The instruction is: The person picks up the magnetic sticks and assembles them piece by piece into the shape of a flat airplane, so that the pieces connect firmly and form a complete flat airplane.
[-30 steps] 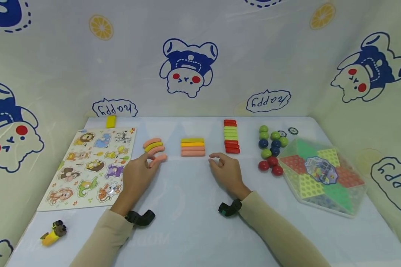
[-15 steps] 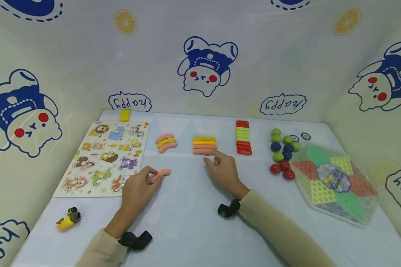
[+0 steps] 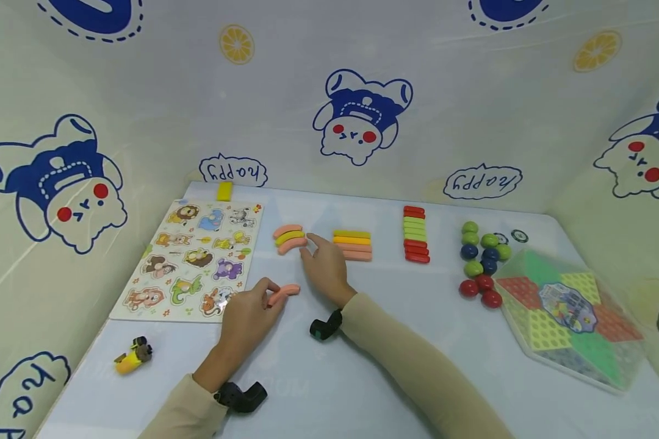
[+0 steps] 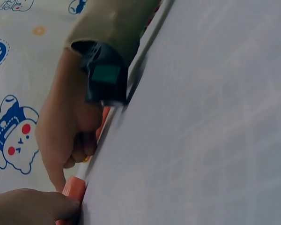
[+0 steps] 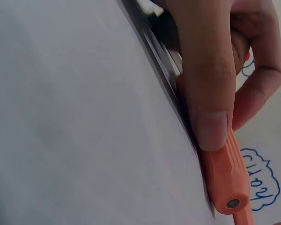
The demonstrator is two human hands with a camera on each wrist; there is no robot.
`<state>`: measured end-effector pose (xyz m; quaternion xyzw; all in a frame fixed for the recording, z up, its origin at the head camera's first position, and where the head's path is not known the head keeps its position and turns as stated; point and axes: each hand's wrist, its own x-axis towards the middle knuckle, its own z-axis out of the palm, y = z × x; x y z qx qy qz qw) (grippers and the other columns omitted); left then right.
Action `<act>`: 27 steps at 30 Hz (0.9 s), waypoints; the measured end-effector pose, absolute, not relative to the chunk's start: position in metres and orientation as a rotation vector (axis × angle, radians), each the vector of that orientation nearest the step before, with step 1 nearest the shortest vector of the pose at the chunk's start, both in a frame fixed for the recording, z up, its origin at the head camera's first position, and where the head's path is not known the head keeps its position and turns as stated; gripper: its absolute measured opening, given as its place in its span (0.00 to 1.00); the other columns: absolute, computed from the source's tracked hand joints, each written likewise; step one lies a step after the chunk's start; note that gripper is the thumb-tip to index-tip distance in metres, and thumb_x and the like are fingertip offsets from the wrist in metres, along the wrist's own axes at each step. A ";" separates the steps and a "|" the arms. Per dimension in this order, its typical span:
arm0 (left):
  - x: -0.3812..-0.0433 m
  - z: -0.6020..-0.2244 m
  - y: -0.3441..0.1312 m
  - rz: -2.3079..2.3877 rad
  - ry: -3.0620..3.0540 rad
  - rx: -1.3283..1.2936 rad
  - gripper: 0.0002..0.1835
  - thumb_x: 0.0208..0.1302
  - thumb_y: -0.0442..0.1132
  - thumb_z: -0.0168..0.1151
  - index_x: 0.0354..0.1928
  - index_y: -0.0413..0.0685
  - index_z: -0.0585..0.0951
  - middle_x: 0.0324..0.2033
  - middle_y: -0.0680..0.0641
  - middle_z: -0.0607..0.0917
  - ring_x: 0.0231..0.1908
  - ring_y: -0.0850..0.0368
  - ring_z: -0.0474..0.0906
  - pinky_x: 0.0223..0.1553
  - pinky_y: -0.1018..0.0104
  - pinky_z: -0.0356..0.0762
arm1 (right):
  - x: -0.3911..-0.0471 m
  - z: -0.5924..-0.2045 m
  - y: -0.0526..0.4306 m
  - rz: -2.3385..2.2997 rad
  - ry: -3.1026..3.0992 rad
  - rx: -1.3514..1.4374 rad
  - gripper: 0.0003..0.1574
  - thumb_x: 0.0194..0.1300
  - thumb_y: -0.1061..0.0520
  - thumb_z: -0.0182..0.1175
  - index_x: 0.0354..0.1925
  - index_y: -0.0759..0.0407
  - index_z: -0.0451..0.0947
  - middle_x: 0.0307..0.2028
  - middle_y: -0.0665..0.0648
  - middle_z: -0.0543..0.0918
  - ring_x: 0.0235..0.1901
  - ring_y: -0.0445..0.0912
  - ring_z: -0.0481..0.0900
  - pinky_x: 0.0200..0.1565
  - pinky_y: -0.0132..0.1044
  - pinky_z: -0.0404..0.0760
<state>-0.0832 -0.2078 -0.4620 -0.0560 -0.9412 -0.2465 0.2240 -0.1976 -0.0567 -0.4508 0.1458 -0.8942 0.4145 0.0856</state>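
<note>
In the head view my left hand [image 3: 249, 317] pinches a curved salmon-pink piece [image 3: 284, 293] between thumb and fingers, low over the table. In the right wrist view that same piece [image 5: 228, 183] shows a round metal dot on its end, with my left thumb [image 5: 210, 103] lying along it. My right hand [image 3: 326, 271] reaches to the right end of a row of curved pieces, pink, yellow [image 3: 290, 236] and pink, thumb and index finger spread around the lower pink end [image 3: 293, 245]. The left wrist view shows its index finger extended, the others curled.
Right of the right hand lie straight yellow and pink bars [image 3: 352, 248], then short red and lime bars [image 3: 415, 235]. Further right are green, blue and red balls [image 3: 484, 282] and a clear lidded box [image 3: 571, 317]. An animal puzzle board [image 3: 187, 262] and a toy [image 3: 133, 355] lie left.
My left hand has drawn its curved piece back from the row toward me. My right hand has moved left from the straight bars to the curved row. The head view has turned left.
</note>
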 end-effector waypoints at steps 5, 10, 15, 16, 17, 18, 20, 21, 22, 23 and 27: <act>-0.082 -0.460 -0.204 -0.685 -2.604 -0.162 0.13 0.54 0.47 0.69 0.36 0.49 0.79 0.06 0.59 0.59 0.07 0.66 0.52 0.10 0.70 0.48 | -0.202 -0.450 -0.060 1.188 -2.728 0.385 0.25 0.64 0.50 0.59 0.56 0.59 0.76 0.08 0.50 0.65 0.06 0.41 0.58 0.12 0.31 0.56; -0.082 -0.461 -0.204 -0.681 -2.604 -0.164 0.13 0.55 0.48 0.68 0.35 0.49 0.79 0.06 0.59 0.60 0.07 0.66 0.52 0.10 0.70 0.48 | -0.203 -0.448 -0.062 1.117 -2.772 0.374 0.17 0.63 0.50 0.60 0.48 0.56 0.80 0.15 0.51 0.74 0.12 0.39 0.60 0.18 0.31 0.60; -0.083 -0.462 -0.204 -0.701 -2.581 -0.163 0.13 0.55 0.49 0.68 0.34 0.49 0.79 0.06 0.59 0.60 0.07 0.67 0.51 0.10 0.69 0.47 | -0.202 -0.446 -0.062 1.073 -2.821 0.406 0.13 0.63 0.49 0.60 0.41 0.56 0.81 0.10 0.49 0.66 0.10 0.40 0.60 0.15 0.31 0.57; -0.084 -0.462 -0.204 -0.699 -2.580 -0.162 0.14 0.55 0.50 0.68 0.34 0.49 0.79 0.06 0.59 0.59 0.07 0.67 0.51 0.10 0.69 0.47 | -0.201 -0.446 -0.061 1.071 -2.825 0.419 0.13 0.62 0.49 0.60 0.41 0.56 0.81 0.09 0.48 0.64 0.09 0.40 0.60 0.14 0.30 0.57; -0.084 -0.463 -0.204 -0.702 -2.579 -0.161 0.14 0.55 0.50 0.68 0.34 0.49 0.79 0.06 0.59 0.59 0.07 0.67 0.51 0.10 0.70 0.47 | -0.199 -0.446 -0.059 1.070 -2.826 0.431 0.13 0.62 0.49 0.60 0.40 0.56 0.81 0.09 0.48 0.63 0.09 0.40 0.60 0.14 0.30 0.57; -0.084 -0.463 -0.204 -0.702 -2.580 -0.161 0.14 0.55 0.50 0.68 0.34 0.49 0.79 0.05 0.59 0.59 0.07 0.67 0.51 0.10 0.70 0.47 | -0.197 -0.446 -0.056 1.078 -2.821 0.443 0.13 0.62 0.49 0.61 0.39 0.56 0.81 0.09 0.47 0.63 0.09 0.40 0.60 0.14 0.30 0.57; -0.085 -0.463 -0.204 -0.702 -2.581 -0.156 0.15 0.54 0.51 0.68 0.34 0.49 0.79 0.05 0.60 0.59 0.07 0.68 0.51 0.09 0.70 0.48 | -0.192 -0.446 -0.046 1.102 -2.798 0.463 0.13 0.61 0.48 0.62 0.38 0.55 0.81 0.09 0.47 0.62 0.10 0.40 0.61 0.14 0.30 0.58; -0.085 -0.463 -0.204 -0.702 -2.581 -0.155 0.15 0.54 0.52 0.68 0.33 0.49 0.79 0.05 0.60 0.59 0.06 0.68 0.51 0.09 0.70 0.48 | -0.188 -0.446 -0.039 1.121 -2.777 0.474 0.12 0.60 0.49 0.62 0.37 0.55 0.80 0.10 0.47 0.62 0.10 0.40 0.61 0.14 0.30 0.58; -0.085 -0.464 -0.204 -0.704 -2.581 -0.156 0.15 0.54 0.52 0.68 0.33 0.49 0.79 0.05 0.60 0.59 0.06 0.68 0.52 0.09 0.70 0.49 | -0.183 -0.445 -0.030 1.143 -2.759 0.476 0.12 0.60 0.48 0.62 0.37 0.54 0.80 0.11 0.48 0.62 0.10 0.41 0.61 0.14 0.30 0.58; -0.084 -0.464 -0.203 -0.712 -2.582 -0.156 0.15 0.54 0.52 0.68 0.33 0.49 0.79 0.05 0.60 0.60 0.06 0.68 0.52 0.09 0.70 0.49 | -0.178 -0.443 -0.019 1.146 -2.747 0.476 0.12 0.59 0.47 0.63 0.37 0.53 0.80 0.11 0.48 0.62 0.10 0.41 0.60 0.15 0.31 0.58; -0.082 -0.462 -0.200 -0.721 -2.596 -0.153 0.13 0.55 0.50 0.68 0.33 0.50 0.79 0.06 0.60 0.61 0.07 0.67 0.54 0.10 0.69 0.50 | -0.155 -0.436 0.034 1.136 -2.734 0.428 0.14 0.59 0.44 0.63 0.38 0.51 0.80 0.10 0.49 0.61 0.09 0.43 0.58 0.14 0.32 0.56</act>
